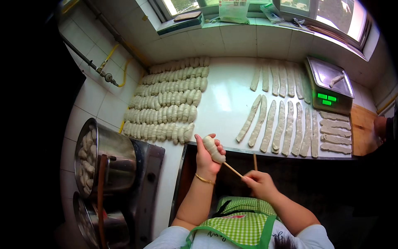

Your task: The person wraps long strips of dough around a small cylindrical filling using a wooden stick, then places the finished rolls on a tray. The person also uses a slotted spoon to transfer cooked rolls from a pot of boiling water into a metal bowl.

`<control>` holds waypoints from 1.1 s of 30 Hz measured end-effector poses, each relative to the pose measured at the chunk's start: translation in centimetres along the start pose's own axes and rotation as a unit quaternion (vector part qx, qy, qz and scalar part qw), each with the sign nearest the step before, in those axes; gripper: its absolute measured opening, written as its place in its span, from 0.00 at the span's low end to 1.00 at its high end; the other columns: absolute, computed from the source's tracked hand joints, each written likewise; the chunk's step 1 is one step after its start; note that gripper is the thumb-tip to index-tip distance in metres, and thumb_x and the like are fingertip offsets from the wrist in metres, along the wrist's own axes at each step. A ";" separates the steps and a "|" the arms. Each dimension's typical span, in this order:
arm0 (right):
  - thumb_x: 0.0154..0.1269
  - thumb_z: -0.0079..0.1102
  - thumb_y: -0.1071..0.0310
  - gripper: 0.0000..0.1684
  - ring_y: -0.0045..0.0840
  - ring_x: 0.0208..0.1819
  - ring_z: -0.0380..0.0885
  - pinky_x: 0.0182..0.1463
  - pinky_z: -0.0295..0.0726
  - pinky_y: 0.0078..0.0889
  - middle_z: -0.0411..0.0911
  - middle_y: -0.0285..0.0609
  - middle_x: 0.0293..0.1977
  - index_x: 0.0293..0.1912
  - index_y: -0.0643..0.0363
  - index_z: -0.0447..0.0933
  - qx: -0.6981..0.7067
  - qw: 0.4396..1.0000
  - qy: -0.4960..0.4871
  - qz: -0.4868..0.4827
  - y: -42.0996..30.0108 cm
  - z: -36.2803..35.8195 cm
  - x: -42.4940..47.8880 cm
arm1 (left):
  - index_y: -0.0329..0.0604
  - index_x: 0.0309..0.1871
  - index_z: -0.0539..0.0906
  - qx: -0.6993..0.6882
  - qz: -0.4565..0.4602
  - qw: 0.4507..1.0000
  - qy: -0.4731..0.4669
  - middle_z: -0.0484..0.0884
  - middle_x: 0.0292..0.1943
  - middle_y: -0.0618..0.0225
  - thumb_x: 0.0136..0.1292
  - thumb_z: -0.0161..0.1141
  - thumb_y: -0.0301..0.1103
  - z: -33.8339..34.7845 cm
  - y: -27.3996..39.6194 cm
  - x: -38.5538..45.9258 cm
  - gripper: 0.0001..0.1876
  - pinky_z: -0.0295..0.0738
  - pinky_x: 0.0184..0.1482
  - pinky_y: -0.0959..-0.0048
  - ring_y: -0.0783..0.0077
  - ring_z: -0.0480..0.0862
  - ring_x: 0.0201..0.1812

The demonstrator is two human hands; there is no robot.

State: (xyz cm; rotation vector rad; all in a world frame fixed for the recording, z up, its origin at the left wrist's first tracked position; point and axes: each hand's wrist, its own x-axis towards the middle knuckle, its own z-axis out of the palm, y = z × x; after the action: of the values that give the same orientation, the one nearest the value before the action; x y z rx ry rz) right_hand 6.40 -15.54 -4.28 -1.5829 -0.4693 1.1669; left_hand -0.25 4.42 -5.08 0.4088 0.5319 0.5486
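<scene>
My left hand (207, 155) is wrapped around a pale, spirally coiled dough-like roll (213, 149) over the worktop's front edge. A thin wooden stick (233, 169) comes out of the roll's lower end. The fingers of my right hand (261, 186) pinch the stick's other end. Another thin stick (255, 162) shows beside my right hand; whether that hand also holds it I cannot tell. Beyond my hands, several rows of similar coiled rolls (160, 115) lie on the left of the white worktop (222, 93). Long, flat, greyish dough-like strips (282, 124) lie on its right.
A digital scale (332, 84) carries a small dough-like piece (336, 80). Beside it is a wooden board (362, 130), with another person's hand (380, 126) at the right edge. On the left stand a metal pot (116, 168) of rolls and a smaller pot (112, 228).
</scene>
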 end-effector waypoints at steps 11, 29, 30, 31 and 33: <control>0.64 0.45 0.69 0.27 0.12 0.18 0.63 0.17 0.73 0.18 0.66 0.37 0.27 0.62 0.52 0.55 0.173 0.973 0.151 0.022 4.2 -0.3 -2.3 | 0.44 0.50 0.73 0.618 0.067 0.781 0.068 0.78 0.26 0.62 0.60 0.52 0.43 -10.1 2.1 12.2 0.18 0.74 0.35 0.68 0.66 0.77 0.32; 0.64 0.45 0.70 0.16 0.21 0.31 0.73 0.35 0.74 0.22 0.71 0.36 0.29 0.51 0.62 0.70 0.156 0.950 0.248 0.107 7.3 -2.0 -6.8 | 0.41 0.42 0.73 0.038 -0.038 0.996 -0.069 0.76 0.36 0.68 0.65 0.47 0.39 0.3 -1.8 20.2 0.11 0.74 0.47 0.69 0.69 0.78 0.36; 0.64 0.46 0.71 0.16 0.22 0.31 0.73 0.35 0.73 0.22 0.70 0.37 0.29 0.52 0.60 0.70 0.065 0.962 0.253 0.075 6.3 -2.5 -6.0 | 0.40 0.44 0.71 0.030 -0.041 0.995 -0.091 0.76 0.37 0.66 0.65 0.46 0.39 0.6 0.2 19.9 0.12 0.73 0.47 0.67 0.68 0.77 0.39; 0.63 0.47 0.71 0.17 0.22 0.31 0.73 0.34 0.73 0.23 0.70 0.37 0.29 0.53 0.59 0.70 -0.027 0.966 0.254 0.042 5.3 -2.8 -5.2 | 0.38 0.45 0.70 0.021 -0.043 0.992 -0.112 0.76 0.39 0.64 0.66 0.46 0.39 0.8 2.0 19.2 0.13 0.73 0.48 0.65 0.67 0.77 0.41; 0.62 0.48 0.70 0.18 0.25 0.32 0.73 0.35 0.72 0.24 0.69 0.39 0.29 0.53 0.56 0.70 -0.140 0.955 0.260 -0.028 3.9 -3.2 -3.3 | 0.36 0.48 0.70 0.131 -0.043 0.976 -0.169 0.76 0.41 0.64 0.65 0.48 0.37 1.4 4.0 15.7 0.14 0.72 0.50 0.67 0.69 0.76 0.44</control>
State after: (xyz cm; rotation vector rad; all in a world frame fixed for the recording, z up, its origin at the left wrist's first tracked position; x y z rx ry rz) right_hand 6.66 -21.16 -6.41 -2.0245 -0.3355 0.6152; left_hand 10.40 16.43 -7.70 0.7120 0.2902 0.3156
